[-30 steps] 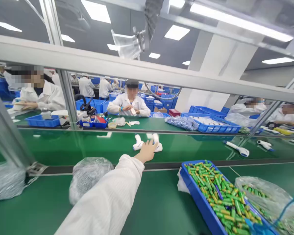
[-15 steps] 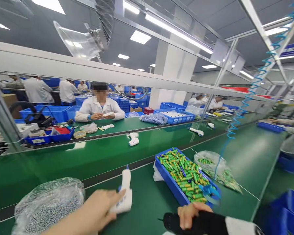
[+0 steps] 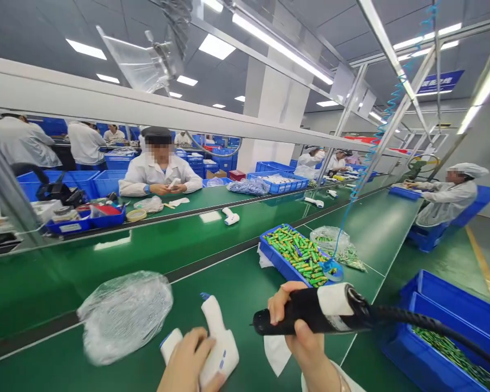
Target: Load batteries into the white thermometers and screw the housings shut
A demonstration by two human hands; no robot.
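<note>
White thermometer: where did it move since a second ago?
The left hand took the white thermometer off the belt and pulled it close. The right hand brought in a black screwdriver. The battery tray and plastic bag stayed put.

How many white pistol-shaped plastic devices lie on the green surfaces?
3 devices: one under the left hand, one mid-belt, one farther right; others may be hidden.

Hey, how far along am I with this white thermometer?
Done: the thermometer lies on the near table under your left hand. In hand: the right hand grips the black driver, its tip not yet touching it. Left: another thermometer waits on the belt.
</note>
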